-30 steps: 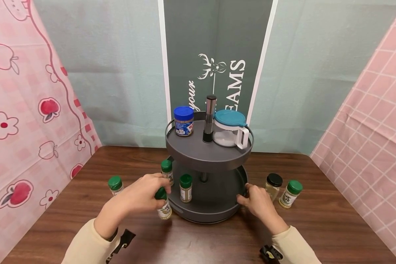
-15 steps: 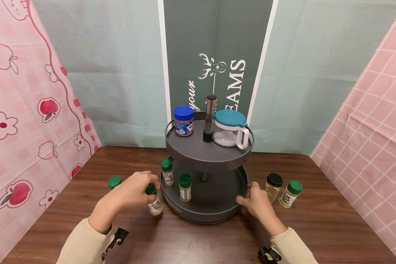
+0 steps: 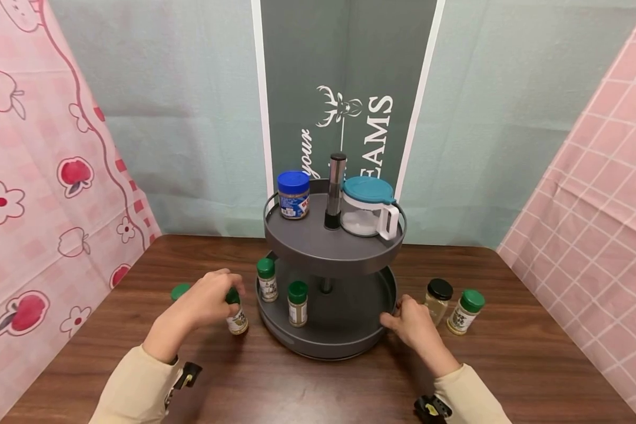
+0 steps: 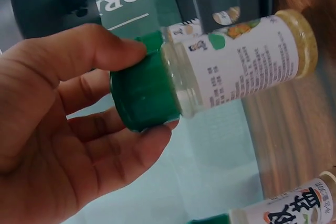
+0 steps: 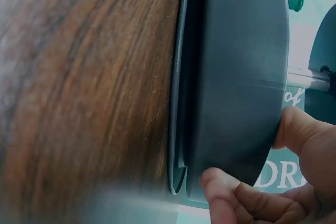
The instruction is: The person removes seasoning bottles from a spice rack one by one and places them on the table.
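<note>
My left hand [image 3: 205, 297] pinches the green cap of a spice jar [image 4: 241, 61], thumb on one side and fingers on the other. In the head view this jar [image 3: 238, 322] is left of the two-tier grey lazy Susan [image 3: 328, 347], apart from its wall. My right hand [image 3: 416, 321] grips the lower tray's rim at the right, thumb at the rim's edge and fingers against the outer wall [image 5: 241, 77]. Two green-capped spice jars stand on the lower tray: one at its left edge [image 3: 267, 281], another nearer the front [image 3: 298, 305].
The upper tray bears a blue-lidded jar [image 3: 294, 197] and a clear pot with teal lid [image 3: 368, 207], either side of the post. Right of the right hand stand a black-lidded jar [image 3: 437, 300] and a green-capped jar [image 3: 463, 315]. Another green cap [image 3: 180, 291] shows behind the left hand.
My left hand has moved left with the spice jar, away from the lazy Susan, uncovering the jar at the tray's left edge. My right hand has stayed on the rim.
</note>
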A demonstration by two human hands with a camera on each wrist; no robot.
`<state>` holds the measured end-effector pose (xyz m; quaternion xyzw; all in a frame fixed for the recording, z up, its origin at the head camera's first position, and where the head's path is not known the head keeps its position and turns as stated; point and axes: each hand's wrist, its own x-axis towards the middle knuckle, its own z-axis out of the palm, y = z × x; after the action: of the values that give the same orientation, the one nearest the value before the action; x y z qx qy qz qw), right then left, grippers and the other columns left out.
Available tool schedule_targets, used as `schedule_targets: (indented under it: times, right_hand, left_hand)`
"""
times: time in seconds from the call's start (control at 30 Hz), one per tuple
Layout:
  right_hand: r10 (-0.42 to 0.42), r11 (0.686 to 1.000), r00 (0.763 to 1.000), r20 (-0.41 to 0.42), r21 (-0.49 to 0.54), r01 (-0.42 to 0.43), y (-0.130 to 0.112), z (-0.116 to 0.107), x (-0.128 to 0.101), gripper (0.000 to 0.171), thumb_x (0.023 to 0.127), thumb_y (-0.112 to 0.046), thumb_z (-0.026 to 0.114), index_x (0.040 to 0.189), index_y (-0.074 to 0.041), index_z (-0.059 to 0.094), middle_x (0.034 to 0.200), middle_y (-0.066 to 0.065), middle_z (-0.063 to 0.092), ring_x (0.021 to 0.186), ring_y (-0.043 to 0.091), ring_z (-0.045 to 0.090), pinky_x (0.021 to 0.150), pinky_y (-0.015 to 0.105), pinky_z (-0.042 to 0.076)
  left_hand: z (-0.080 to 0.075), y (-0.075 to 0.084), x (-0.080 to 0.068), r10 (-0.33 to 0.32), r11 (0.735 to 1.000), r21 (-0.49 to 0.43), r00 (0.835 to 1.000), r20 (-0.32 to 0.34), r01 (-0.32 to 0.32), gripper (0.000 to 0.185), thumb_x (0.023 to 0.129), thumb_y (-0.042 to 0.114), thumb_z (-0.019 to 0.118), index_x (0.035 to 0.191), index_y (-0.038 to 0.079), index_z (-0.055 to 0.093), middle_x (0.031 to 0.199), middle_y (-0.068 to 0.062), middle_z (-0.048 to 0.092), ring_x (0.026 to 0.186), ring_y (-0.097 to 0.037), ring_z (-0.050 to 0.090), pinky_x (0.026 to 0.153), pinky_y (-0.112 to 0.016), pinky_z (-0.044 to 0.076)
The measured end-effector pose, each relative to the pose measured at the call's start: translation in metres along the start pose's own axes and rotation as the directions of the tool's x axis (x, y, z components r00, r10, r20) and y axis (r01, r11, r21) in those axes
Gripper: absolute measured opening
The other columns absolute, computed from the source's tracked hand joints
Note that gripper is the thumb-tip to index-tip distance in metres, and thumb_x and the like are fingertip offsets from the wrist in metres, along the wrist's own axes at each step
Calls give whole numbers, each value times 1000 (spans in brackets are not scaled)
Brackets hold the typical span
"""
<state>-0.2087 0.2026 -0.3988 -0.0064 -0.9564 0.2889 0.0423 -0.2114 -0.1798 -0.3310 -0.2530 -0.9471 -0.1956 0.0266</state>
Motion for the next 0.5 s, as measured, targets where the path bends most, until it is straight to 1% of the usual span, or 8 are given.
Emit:
schedule_targets:
  times: [0.1, 0.17, 0.3, 0.43, 0.5]
  right_hand:
    - [-4, 999, 1000, -12, -38, 3, 0, 1, 0, 25, 75, -21, 63, 75, -4, 43, 61, 4, 39, 58, 23, 40, 52, 33, 31]
    - [-11, 998, 1000, -22, -57, 10, 1, 1, -1, 26, 75, -22, 63, 77, -4, 45, 62, 6, 42, 60, 25, 42, 53, 34, 34]
    - [-19, 995, 999, -43, -99, 14, 1, 2, -1, 28, 74, -25, 64, 77, -4, 47, 65, 7, 46, 61, 26, 45, 54, 37, 36]
    - [-24, 986, 998, -62, -164, 13, 0, 1, -3, 28, 73, -29, 64, 74, -5, 48, 71, 10, 45, 62, 26, 46, 52, 37, 36]
    - [-23, 981, 998, -61, -194, 10, -1, 0, -4, 28, 73, -30, 64, 73, -6, 50, 75, 11, 44, 65, 28, 46, 52, 38, 36]
  left_hand:
    - [2, -5, 1, -41, 999, 12, 999, -13, 41, 18, 72, 2, 68, 87, 9, 63, 84, -2, 51, 67, -16, 44, 57, -31, 39]
    - [2, -9, 2, -51, 998, 18, 998, -25, 52, 18, 72, 2, 68, 88, 8, 62, 84, -3, 51, 66, -17, 44, 58, -32, 40]
    - [3, -17, 5, -40, 998, 50, 998, -52, 43, 16, 73, 2, 70, 86, 9, 62, 84, -3, 51, 69, -18, 46, 59, -33, 41]
    - [3, -24, 8, -31, 996, 82, 996, -87, 38, 15, 72, 3, 70, 83, 9, 62, 81, -3, 50, 70, -19, 48, 60, -35, 42]
    - [3, -28, 10, -30, 995, 93, 994, -101, 40, 15, 71, 3, 70, 82, 9, 61, 81, -3, 50, 70, -20, 48, 60, -36, 42]
